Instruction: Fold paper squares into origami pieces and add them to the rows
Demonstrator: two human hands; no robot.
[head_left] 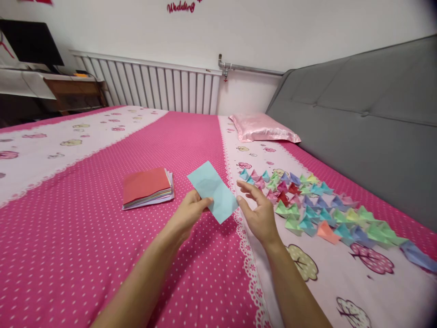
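A rectangular sheet of light-blue paper [216, 193] was held at a slant above a bed, its right corner over the lace-patterned border of the pink bedspread [164, 146]. The person's left hand [193, 207] pinched its lower-left edge between thumb and fingers; the right hand [257, 214], thumb and forefinger spread apart, was at the right corner, though whether it touched could not be told. To the left, a red-topped stack of colored paper [146, 187] lay flat, a strip of dotted fabric separating it from the left hand. Rows of folded paper boats [327, 232] in blue, green, pink, red, yellow and orange spread close beside the right hand, leaving it little side room; the broader stretch of bedspread ran ahead and left. A pink satin pillow [261, 128] lay beyond the boats, near the gray padded headboard [362, 95], with a white radiator [150, 86] along the far wall.
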